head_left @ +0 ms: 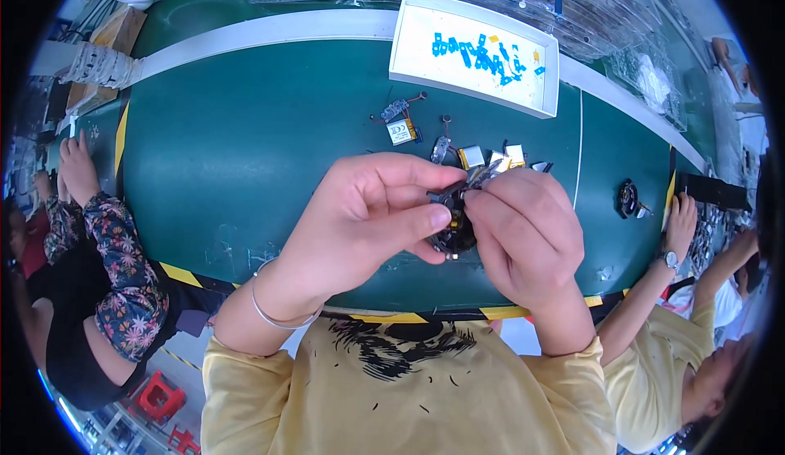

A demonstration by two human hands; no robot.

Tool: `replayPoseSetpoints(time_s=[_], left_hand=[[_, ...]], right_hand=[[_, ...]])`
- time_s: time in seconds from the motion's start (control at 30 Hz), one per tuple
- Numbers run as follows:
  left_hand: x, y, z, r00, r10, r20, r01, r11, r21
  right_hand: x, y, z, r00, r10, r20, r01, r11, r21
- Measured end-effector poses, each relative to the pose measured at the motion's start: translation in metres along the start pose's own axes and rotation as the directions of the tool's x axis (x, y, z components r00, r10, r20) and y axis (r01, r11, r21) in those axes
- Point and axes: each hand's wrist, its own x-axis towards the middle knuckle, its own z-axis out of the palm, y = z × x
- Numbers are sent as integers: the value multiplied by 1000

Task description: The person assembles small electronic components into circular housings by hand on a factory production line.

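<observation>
The step in hand looks like fine fitting work on a black round housing (462, 241), held up over the near part of the green bench (245, 152), in front of the person's chest. The left hand (352, 226) grasps it from the left, thumb laid across the front, while the right hand (527, 234) grips at its right side with bunched fingers (whether a smaller piece sits between those tips is hidden). The next move would seem to call for the left hand to keep the housing steady while the right makes small, light adjustments. Just beyond the fingers lies a cluster of battery cells (473, 157), near enough to be brushed by a careless knuckle; a wired cell (401, 133) lies farther left. Behind them the white tray (470, 95), with blue pieces (491, 64) in it, bounds reach on the far side. The broadest stretch of bench for moving is to the left, as far as the yellow-and-black tape (123, 140); to the right sits another black assembly (627, 199), near a co-worker's hand (680, 224). The near edge runs just below the wrists.
</observation>
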Motion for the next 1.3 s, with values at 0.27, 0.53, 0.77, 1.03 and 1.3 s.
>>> replayPoseSetpoints(time_s=[0.27, 0.53, 0.77, 1.03, 1.3], left_hand=[[14, -10, -6, 998, 46, -47, -55, 977, -206], [18, -20, 7, 984, 143, -104, -151, 986, -70], [11, -17, 5, 995, 86, 46, -91, 991, 102], [34, 16, -32, 770, 630, 97, -110, -18, 994], [43, 5, -33, 747, 617, 246, -80, -285, 955]], right_hand=[[-5, 5, -7, 955, 293, 53, -287, 857, 427], [-4, -4, -5, 921, 364, 136, -378, 758, 532], [1, -17, -16, 918, 368, 146, -396, 869, 298], [-13, 35, -61, 805, 587, -88, -591, 806, -33], [-34, 127, -120, 681, 707, -191, -553, 326, -766]])
